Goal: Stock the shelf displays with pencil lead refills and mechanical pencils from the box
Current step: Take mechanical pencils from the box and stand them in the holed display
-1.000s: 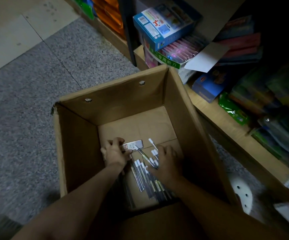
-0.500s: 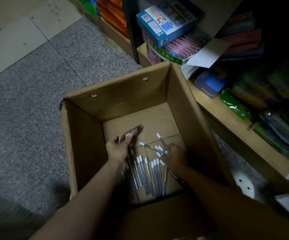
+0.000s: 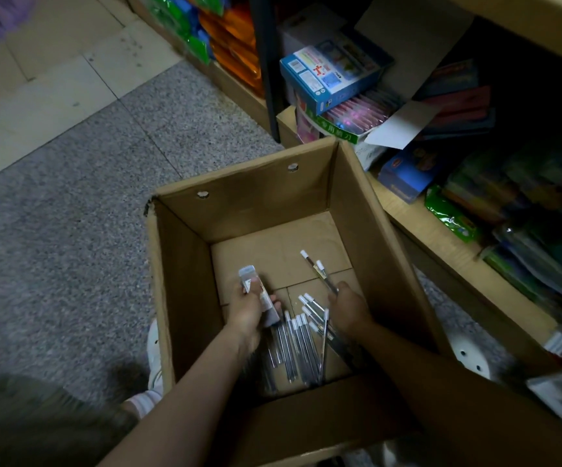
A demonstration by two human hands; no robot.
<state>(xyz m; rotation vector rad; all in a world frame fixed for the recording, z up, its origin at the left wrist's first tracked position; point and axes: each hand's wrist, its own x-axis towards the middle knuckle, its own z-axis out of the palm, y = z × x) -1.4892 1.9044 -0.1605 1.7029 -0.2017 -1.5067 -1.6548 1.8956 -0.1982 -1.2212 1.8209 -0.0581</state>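
One cardboard box (image 3: 185, 274), two hands inside, one lead refill pack (image 3: 260, 291), two raised pencils (image 3: 318, 269), roughly nine more below (overlapping, count uncertain) (image 3: 298, 345).

Both bare forearms reach forward and down, nearly parallel, wrists close to level. The left hand (image 3: 249, 306) is curled, fingers and thumb closed around a small flat pack, its back toward the camera. The right hand (image 3: 348, 306) is curled too, its fingers pinching thin pencils that stick out beyond the knuckles
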